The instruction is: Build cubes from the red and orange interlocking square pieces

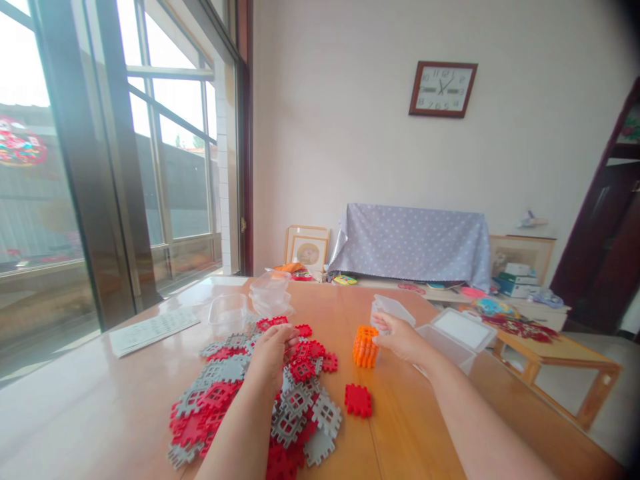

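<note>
A heap of red and grey waffle-shaped building tiles (227, 393) lies on the wooden table (400, 427) in front of me. My left hand (273, 353) rests on top of the heap with its fingers curled down among the red tiles. My right hand (400, 337) is closed on a clear plastic box (393, 310), held just above and right of a stack of orange tiles (365, 347). A small stack of red tiles (358, 400) sits alone near the middle of the table.
Clear plastic containers (250, 303) stand behind the heap, and an open clear box with a lid (457, 337) is to the right. A printed sheet (153, 328) lies at the left. A low side table (565, 360) and a covered cabinet (413, 243) are beyond.
</note>
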Demonstrator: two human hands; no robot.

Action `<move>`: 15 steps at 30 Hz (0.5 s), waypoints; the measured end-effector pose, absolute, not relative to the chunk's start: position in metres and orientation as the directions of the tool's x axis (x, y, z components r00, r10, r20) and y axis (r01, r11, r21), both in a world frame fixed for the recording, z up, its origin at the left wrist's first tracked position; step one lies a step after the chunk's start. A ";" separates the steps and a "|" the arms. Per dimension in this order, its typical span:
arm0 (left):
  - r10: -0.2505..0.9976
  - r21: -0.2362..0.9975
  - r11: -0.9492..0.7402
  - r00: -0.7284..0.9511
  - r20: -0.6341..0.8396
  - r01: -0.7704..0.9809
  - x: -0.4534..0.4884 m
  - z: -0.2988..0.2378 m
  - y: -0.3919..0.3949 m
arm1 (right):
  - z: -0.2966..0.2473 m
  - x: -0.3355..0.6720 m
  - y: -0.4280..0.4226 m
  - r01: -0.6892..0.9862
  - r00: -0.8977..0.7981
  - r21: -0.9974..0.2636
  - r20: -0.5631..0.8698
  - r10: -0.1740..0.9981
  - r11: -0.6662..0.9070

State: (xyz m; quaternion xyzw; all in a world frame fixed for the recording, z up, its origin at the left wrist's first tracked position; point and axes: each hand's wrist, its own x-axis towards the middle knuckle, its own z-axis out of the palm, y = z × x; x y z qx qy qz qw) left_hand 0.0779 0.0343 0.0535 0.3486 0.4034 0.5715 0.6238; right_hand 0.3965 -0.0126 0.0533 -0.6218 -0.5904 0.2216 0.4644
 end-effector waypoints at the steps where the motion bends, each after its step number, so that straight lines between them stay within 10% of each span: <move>1: 0.994 0.898 0.103 0.016 -0.106 -0.427 0.078 0.054 0.034 | 0.054 0.396 -0.013 0.532 0.215 -0.837 0.279 0.936 0.127; 15: 0.993 0.872 0.108 0.009 -0.118 -0.478 0.076 0.055 0.036 | 0.043 0.325 -0.080 0.597 0.265 -0.801 0.240 0.934 0.036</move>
